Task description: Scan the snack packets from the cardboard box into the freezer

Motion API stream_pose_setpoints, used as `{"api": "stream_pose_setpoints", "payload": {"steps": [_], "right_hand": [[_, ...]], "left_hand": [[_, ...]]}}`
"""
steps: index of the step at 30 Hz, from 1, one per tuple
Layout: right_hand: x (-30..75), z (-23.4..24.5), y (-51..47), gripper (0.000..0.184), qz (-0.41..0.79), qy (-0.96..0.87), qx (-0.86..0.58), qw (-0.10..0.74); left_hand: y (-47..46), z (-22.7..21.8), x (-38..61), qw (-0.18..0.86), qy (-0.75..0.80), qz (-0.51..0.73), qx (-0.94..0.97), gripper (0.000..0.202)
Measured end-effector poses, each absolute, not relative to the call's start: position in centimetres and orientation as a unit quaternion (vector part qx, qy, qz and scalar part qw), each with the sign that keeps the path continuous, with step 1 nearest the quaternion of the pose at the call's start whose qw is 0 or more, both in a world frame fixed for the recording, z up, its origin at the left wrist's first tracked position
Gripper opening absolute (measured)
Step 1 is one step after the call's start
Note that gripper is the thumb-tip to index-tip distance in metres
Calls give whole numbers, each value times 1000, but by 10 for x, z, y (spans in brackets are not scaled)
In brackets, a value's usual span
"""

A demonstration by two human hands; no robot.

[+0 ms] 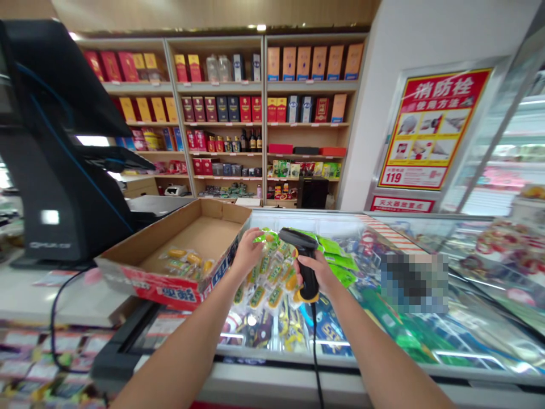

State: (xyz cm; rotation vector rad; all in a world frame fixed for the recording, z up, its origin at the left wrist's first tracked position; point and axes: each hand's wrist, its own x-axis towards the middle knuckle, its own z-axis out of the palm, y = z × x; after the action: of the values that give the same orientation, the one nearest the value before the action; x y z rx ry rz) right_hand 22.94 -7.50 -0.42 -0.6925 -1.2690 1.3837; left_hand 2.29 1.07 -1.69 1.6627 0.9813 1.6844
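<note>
Over freezer (426, 363), two hands (251, 253) (313, 272) (one scanner (306, 255))

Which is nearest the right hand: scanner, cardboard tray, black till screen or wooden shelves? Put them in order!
From the right hand:
1. Barcode scanner, held in it.
2. Cardboard tray, to its left.
3. Black till screen, farther left.
4. Wooden shelves, far ahead.

Free passage — the air over the glass-topped chest freezer (383, 363), right of the right hand (315, 271). Obstacles — cardboard tray (191, 238) just beside the left hand (249, 253), wrapped packets (264, 298), barcode scanner (298, 241), its hanging cable (315, 346), checkout terminal (55, 159) at upper left.
</note>
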Motion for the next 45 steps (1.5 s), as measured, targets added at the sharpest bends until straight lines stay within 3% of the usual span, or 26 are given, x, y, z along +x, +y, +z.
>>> {"api": "stream_pose_setpoints", "payload": {"steps": [5,9,12,15,18,21,26,31,35,38,42,45], "right_hand": [[230,-7,-73,31,584,-536,-292,536],[231,-7,-73,29,584,-538,-283,538],[230,-7,-74,29,584,-535,-286,540],[230,-6,-73,28,581,-538,-289,538],[229,-6,-73,29,581,-540,-287,537],[229,-6,-73,31,582,-537,-289,538],[229,-6,-73,31,580,-539,-291,537],[230,-5,-73,30,578,-538,-295,538],[230,-6,-73,29,580,-538,-291,538],[230,-7,-72,29,584,-536,-293,534],[231,-10,-70,30,583,-538,-295,532],[232,-10,-70,31,581,-538,-294,535]], "left_hand": [[-10,-8,22,176,372,606,681,19],[-33,31,6,216,369,567,704,17],[-28,64,-26,283,410,456,738,20],[-5,80,-72,246,494,295,780,21],[22,72,-122,178,574,157,784,18],[38,53,-159,180,594,83,780,25],[37,37,-165,149,609,26,779,23],[34,50,-156,81,617,-11,783,23],[28,81,-154,30,627,98,772,23],[5,102,-130,124,601,274,741,23],[-41,102,-65,479,440,483,586,30],[-61,80,-17,681,311,511,423,11]]}}
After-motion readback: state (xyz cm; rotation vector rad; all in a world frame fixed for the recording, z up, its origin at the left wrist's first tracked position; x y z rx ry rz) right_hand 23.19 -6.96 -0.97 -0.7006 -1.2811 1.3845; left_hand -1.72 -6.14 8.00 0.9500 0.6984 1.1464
